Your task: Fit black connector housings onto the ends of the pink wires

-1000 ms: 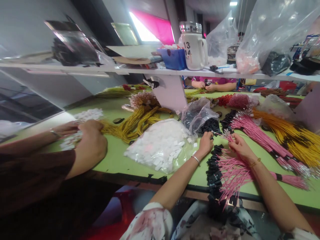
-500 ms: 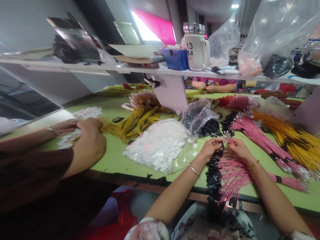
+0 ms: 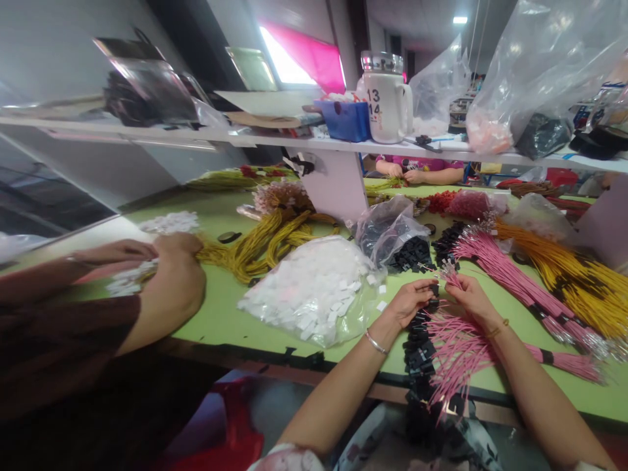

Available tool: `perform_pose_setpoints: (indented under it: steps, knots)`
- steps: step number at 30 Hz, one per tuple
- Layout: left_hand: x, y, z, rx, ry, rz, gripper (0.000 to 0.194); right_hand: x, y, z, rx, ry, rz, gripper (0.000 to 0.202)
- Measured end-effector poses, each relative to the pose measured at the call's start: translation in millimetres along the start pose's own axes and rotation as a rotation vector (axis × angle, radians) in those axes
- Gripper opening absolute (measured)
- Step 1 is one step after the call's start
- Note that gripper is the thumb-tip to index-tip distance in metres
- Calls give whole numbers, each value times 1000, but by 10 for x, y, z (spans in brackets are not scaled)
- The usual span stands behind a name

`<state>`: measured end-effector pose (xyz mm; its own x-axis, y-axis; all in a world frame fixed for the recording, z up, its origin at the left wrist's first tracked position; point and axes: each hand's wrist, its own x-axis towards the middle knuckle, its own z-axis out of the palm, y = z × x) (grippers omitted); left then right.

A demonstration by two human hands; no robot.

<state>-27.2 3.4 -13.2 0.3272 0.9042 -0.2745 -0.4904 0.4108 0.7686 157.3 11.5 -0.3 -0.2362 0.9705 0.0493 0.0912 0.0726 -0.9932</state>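
My left hand (image 3: 413, 302) is closed, its fingertips pinching a small black plastic connector (image 3: 434, 288). Just to its right, my right hand (image 3: 470, 299) grips a bunch of pink wires whose silvery terminal ends (image 3: 449, 271) point up between the two hands. Loose ends of pink wires (image 3: 458, 347) fan out below my hands. A long row of black connectors (image 3: 420, 353) hangs under my left hand and over the table edge. Fingertip detail is too small to make out fully.
A bag of white connectors (image 3: 309, 288) lies left of my hands. Behind are loose black connectors (image 3: 411, 255); to the right, pink wire bundles (image 3: 515, 281) and yellow wires (image 3: 579, 288). A co-worker's arm (image 3: 169, 294) reaches in at left. A shelf (image 3: 294, 139) carries a mug (image 3: 385, 98).
My hands keep nearly the same place, with small finger shifts around the connector and terminals. The co-worker's far hand at left has moved slightly left. The view has tipped a little.
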Motion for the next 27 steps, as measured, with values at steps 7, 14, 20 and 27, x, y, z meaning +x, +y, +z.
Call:
perform_pose_setpoints:
  steps: [7,14,20,27]
  knots:
    - [-8,23,-23,-38,15,-72,27,-3,-50,19,-123,21,-47,20]
    - [-5,-17,-20,3,25,-41,24,-10,-50,47,-197,14,-53,19]
    - [15,-101,57,180,62,100,25,-10,-14,19,-252,-22,-71,21]
    - [22,-64,59,262,79,83,19,8,72,-1,-218,-45,-18,16]
